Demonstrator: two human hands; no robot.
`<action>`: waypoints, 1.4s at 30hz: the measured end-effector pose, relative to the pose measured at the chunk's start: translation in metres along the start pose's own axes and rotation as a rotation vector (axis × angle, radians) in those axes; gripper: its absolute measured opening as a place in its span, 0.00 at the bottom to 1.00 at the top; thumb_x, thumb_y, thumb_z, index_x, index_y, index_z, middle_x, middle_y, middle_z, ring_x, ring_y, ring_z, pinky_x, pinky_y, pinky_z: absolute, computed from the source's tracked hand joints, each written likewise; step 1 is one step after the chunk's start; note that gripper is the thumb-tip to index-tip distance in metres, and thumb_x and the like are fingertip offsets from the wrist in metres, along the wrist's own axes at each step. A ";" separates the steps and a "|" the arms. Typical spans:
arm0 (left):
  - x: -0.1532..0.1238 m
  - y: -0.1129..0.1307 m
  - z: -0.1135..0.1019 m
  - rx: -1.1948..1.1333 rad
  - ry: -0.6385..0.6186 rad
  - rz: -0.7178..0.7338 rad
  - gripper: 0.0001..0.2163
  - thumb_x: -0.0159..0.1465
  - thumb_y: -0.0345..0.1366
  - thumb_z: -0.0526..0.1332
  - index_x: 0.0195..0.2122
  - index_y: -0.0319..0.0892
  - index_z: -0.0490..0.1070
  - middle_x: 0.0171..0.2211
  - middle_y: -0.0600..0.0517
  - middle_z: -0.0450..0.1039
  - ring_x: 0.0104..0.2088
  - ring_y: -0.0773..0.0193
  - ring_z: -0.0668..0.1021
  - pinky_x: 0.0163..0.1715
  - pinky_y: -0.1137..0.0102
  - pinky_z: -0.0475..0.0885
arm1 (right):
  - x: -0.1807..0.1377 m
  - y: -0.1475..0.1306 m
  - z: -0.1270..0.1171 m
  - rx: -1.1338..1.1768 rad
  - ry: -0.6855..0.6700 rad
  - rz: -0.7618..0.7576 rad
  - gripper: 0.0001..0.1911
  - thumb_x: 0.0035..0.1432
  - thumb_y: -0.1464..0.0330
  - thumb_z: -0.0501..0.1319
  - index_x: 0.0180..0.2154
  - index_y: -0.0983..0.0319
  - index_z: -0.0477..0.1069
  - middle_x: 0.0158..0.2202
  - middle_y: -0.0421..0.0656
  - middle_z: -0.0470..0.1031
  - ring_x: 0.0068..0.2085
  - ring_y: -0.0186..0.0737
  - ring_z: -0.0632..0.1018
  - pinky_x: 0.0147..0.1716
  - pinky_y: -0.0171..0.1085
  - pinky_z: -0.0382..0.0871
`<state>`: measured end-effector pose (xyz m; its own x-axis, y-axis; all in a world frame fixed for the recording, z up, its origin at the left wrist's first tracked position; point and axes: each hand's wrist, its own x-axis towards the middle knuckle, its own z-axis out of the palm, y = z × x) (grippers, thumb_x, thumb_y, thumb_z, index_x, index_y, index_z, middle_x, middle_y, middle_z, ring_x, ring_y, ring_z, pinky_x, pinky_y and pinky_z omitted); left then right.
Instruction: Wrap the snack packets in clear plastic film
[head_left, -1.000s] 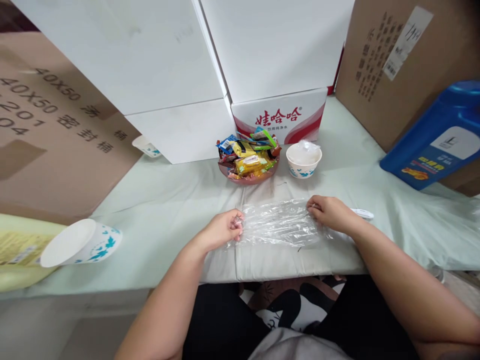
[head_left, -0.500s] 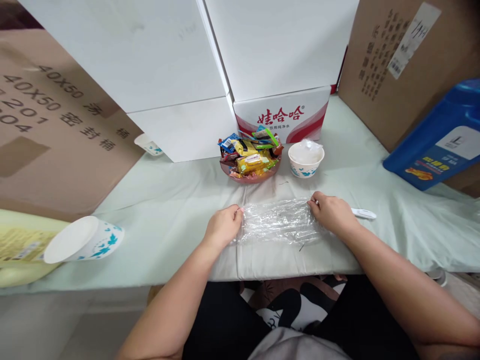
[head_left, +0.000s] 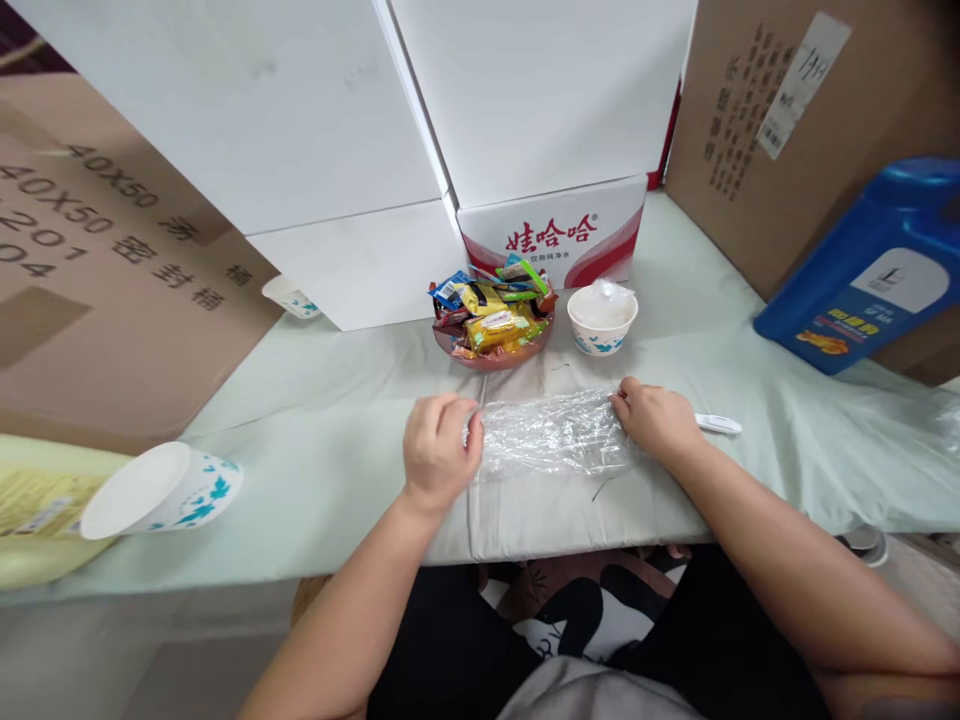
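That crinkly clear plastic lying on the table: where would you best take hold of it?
At its two short ends, one from the left, one from the right, where the left hand and right hand pinch it. The clear plastic lies flat and limp on the cloth, long side to side, so the fingers holding both ends would probably keep it spread, not bunched.

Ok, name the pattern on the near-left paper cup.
Paper cup: white with blue leaf print; head view.
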<state>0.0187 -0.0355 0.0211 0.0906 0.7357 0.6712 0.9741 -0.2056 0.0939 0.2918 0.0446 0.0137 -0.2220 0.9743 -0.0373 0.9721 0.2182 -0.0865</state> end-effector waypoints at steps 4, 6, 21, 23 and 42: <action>-0.007 0.013 0.016 -0.224 -0.393 0.307 0.12 0.67 0.37 0.56 0.50 0.43 0.71 0.51 0.45 0.74 0.55 0.54 0.72 0.55 0.58 0.67 | 0.002 0.004 -0.001 0.001 -0.008 -0.004 0.14 0.68 0.62 0.49 0.44 0.62 0.69 0.39 0.50 0.79 0.39 0.48 0.79 0.32 0.38 0.62; -0.010 0.015 0.024 -0.206 -0.600 0.340 0.21 0.67 0.43 0.58 0.60 0.44 0.64 0.62 0.45 0.63 0.64 0.50 0.62 0.62 0.52 0.58 | 0.005 0.015 -0.004 -0.001 0.004 0.048 0.14 0.67 0.62 0.50 0.45 0.63 0.69 0.41 0.51 0.79 0.41 0.48 0.79 0.34 0.39 0.64; -0.007 -0.024 0.021 -0.056 -0.798 0.103 0.31 0.65 0.53 0.56 0.66 0.48 0.54 0.69 0.43 0.47 0.69 0.44 0.49 0.64 0.43 0.45 | -0.016 -0.001 0.024 0.070 -0.095 -0.542 0.49 0.55 0.40 0.54 0.67 0.65 0.52 0.69 0.57 0.48 0.68 0.66 0.47 0.62 0.65 0.42; -0.004 -0.036 0.012 -0.043 -0.702 0.016 0.28 0.65 0.49 0.57 0.64 0.45 0.58 0.67 0.40 0.52 0.67 0.42 0.53 0.62 0.43 0.50 | -0.012 0.013 0.018 0.076 -0.047 -0.466 0.49 0.53 0.41 0.57 0.66 0.66 0.54 0.69 0.59 0.49 0.68 0.68 0.47 0.62 0.66 0.43; 0.007 -0.022 -0.022 -0.502 -0.877 0.166 0.05 0.56 0.26 0.58 0.27 0.43 0.71 0.39 0.50 0.71 0.45 0.59 0.72 0.45 0.66 0.69 | -0.023 0.057 -0.036 0.155 -0.229 -0.686 0.03 0.55 0.69 0.63 0.31 0.60 0.76 0.34 0.45 0.75 0.42 0.47 0.73 0.43 0.42 0.65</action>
<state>-0.0063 -0.0402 0.0400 0.5321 0.8451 -0.0520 0.7549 -0.4457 0.4811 0.3550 0.0367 0.0455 -0.8030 0.5817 -0.1295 0.5905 0.7475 -0.3042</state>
